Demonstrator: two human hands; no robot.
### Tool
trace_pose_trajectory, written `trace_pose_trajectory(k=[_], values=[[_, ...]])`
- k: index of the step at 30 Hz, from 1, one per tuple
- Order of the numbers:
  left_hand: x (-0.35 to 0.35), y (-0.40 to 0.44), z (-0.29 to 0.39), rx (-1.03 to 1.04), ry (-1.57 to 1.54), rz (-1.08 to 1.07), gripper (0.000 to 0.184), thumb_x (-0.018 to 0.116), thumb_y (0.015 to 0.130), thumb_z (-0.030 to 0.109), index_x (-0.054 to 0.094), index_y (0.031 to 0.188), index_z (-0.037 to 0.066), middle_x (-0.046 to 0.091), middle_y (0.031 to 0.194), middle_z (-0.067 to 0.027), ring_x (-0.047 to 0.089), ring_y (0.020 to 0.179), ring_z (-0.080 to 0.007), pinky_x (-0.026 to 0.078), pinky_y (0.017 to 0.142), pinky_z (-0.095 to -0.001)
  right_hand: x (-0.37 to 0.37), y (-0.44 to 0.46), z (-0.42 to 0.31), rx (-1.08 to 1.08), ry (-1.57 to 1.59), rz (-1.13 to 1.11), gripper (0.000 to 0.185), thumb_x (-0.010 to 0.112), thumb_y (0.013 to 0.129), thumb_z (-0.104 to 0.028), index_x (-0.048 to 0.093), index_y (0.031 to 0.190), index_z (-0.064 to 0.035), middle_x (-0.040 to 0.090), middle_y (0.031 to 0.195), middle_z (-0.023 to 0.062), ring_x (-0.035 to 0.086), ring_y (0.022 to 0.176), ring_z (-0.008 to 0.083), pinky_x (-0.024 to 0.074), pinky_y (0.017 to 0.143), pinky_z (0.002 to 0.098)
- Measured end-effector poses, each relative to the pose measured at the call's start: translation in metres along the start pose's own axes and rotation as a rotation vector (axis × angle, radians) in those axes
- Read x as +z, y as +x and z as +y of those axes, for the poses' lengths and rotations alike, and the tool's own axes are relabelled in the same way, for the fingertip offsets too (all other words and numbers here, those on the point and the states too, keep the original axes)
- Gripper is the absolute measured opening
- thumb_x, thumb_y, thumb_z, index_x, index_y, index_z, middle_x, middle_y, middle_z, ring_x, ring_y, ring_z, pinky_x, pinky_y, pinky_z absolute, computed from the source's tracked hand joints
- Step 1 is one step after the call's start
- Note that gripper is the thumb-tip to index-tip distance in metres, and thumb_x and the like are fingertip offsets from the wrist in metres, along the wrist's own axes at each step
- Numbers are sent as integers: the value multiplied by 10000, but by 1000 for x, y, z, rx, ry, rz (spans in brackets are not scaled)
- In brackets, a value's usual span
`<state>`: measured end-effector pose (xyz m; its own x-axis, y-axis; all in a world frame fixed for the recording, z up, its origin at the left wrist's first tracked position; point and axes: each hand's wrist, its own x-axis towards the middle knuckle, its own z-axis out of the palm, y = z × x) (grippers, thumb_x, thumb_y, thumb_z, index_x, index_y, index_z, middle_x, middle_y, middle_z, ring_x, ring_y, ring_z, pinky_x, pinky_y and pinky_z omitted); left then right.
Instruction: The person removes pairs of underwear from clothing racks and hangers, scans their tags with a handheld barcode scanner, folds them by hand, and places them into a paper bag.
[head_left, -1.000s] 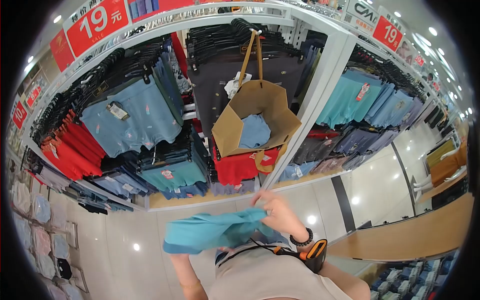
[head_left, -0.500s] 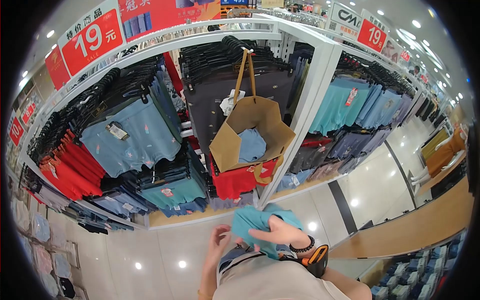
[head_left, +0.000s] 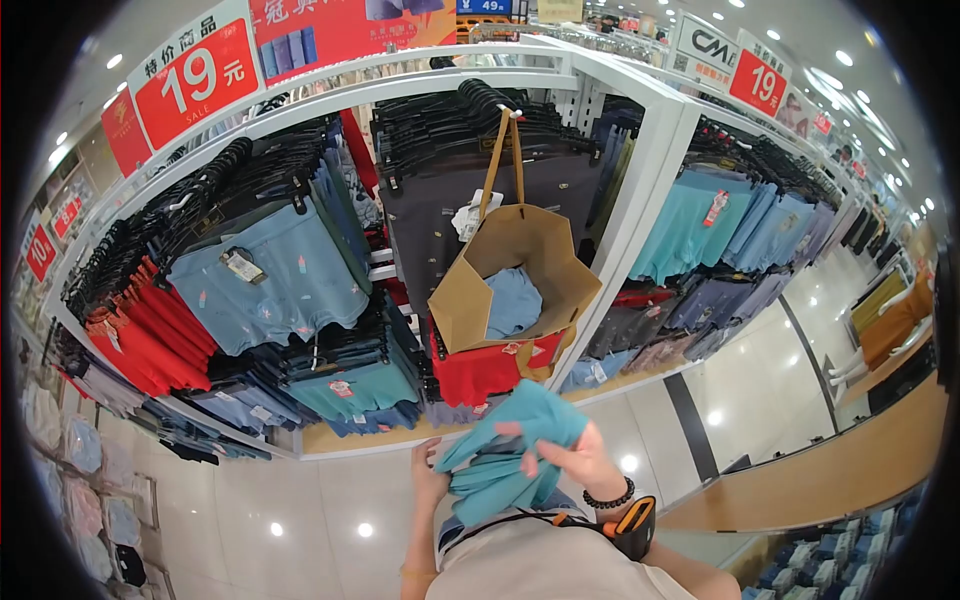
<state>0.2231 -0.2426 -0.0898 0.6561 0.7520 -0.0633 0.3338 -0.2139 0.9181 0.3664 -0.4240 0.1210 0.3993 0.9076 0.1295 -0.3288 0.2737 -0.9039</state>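
A bunched teal garment (head_left: pixel 515 480) is held up in front of my body. My right hand (head_left: pixel 570 458), with a black bead bracelet at the wrist, grips its right side, part of the cloth hiding some fingers. At the left edge of the cloth, my left hand (head_left: pixel 432 472) has its fingers curled onto the fabric. Beyond my hands a brown paper bag (head_left: pixel 455 305) hangs by its handle from a rack hook, its mouth facing me. A folded light blue cloth (head_left: pixel 515 300) lies inside the bag.
Several shorts on hangers fill the white rack (head_left: pixel 640 200), including light blue shorts (head_left: pixel 270 280) and red ones (head_left: pixel 150 340). A sale sign (head_left: pixel 200 75) stands above. To the right is a wooden counter edge (head_left: pixel 800 470); an orange-and-black pouch (head_left: pixel 632 522) sits at my waist.
The teal garment has been raised and spread out somewhat. My left hand, apart from it before, has come onto its left edge. The view has shifted slightly.
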Motion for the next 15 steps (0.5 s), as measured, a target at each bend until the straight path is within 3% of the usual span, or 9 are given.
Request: trace_pose_trajectory(k=[3, 4, 7, 9, 10, 11, 13, 15], values=[[-3, -3, -15, -98, -172, -98, 378, 490, 747, -73, 532, 1114, 9, 519, 1166, -107, 539, 1023, -217, 484, 780, -340, -4, 0, -2, -76, 32, 31, 461, 488, 874, -9, 339, 1309, 13, 546, 1191, 155, 590, 841, 171, 443, 833, 296], [-3, -2, -15, -80, -242, -182, 336, 509, 804, -8, 512, 1139, 13, 533, 1168, -122, 550, 1032, -219, 496, 785, -343, -8, 2, 1, -60, -22, -83, 426, 496, 873, -15, 376, 1281, 19, 541, 1201, 153, 587, 849, 178, 436, 845, 299], [7, 1, 23, -373, -919, -194, 332, 515, 864, 140, 483, 1171, 18, 532, 1162, -152, 552, 1043, -243, 494, 812, -362, -20, 8, 8, -1, -200, -423, 333, 526, 871, -46, 476, 1190, 37, 549, 1186, 148, 583, 873, 199, 417, 875, 304], [8, 13, 35, -544, -1134, -143, 353, 584, 835, 143, 496, 1159, 35, 575, 1084, -113, 580, 957, -214, 490, 791, -330, -18, 11, 8, 50, -339, -647, 286, 552, 868, -84, 528, 1121, 47, 585, 1121, 145, 584, 891, 216, 407, 885, 301], [8, 17, 39, -531, -1165, -132, 355, 590, 833, 147, 495, 1156, 38, 581, 1070, -105, 583, 939, -209, 489, 788, -328, -19, 16, 9, -118, -462, -779, 336, 555, 878, -205, 530, 1104, 43, 620, 992, 150, 592, 888, 264, 419, 850, 288], [7, 21, 44, -518, -1196, -121, 357, 597, 831, 152, 493, 1154, 41, 587, 1055, -96, 587, 922, -204, 487, 785, -327, -22, 19, 3, 32, -708, -947, 365, 545, 879, -243, 527, 1112, 37, 621, 983, 156, 587, 894, 284, 423, 840, 293], [-6, 24, 53, -302, -1096, -124, 338, 553, 852, 166, 475, 1155, 38, 570, 1073, -102, 574, 937, -215, 485, 794, -350, -25, 27, -14, 353, -1204, -1257, 425, 526, 881, -321, 519, 1128, 25, 624, 963, 168, 576, 907, 323, 431, 819, 303], [-27, 24, 64, -88, -983, -122, 322, 510, 874, 181, 457, 1157, 36, 552, 1092, -107, 561, 953, -225, 483, 803, -374, -37, 29, -8, 455, -1081, -1024, 458, 512, 878, -356, 509, 1151, 12, 624, 976, 166, 567, 910, 345, 435, 810, 329]])
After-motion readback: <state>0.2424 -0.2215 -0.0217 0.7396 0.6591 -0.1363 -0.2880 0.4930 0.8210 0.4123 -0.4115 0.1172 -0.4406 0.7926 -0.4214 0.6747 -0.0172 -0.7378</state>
